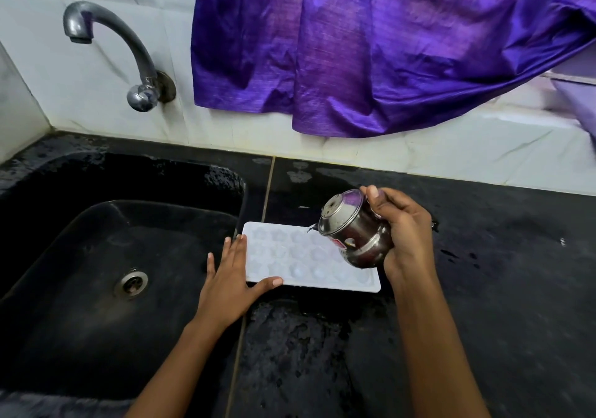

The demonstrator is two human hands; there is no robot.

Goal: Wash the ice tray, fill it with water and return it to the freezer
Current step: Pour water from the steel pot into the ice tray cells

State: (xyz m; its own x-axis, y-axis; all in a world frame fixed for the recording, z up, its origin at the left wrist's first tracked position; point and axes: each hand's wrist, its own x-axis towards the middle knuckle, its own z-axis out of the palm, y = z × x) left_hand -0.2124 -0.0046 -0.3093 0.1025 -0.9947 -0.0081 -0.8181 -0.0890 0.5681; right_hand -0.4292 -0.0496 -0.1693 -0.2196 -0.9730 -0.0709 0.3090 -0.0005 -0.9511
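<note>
Low in the frame's centre, the left hand (232, 275) lies flat, fingers straight against the left end of the white ice tray (290, 258), thumb along its near edge; the tray rests on the wet black counter (483, 288), just right of the sink (64, 337); right of centre, the right hand (408, 234) grips a steel pot (353, 230), tilted mouth-down over the tray's right part; a drain (131, 284) sits in the sink at lower left; a tap (113, 40) curves at upper left; a purple cloth (371, 46) hangs at upper right.
</note>
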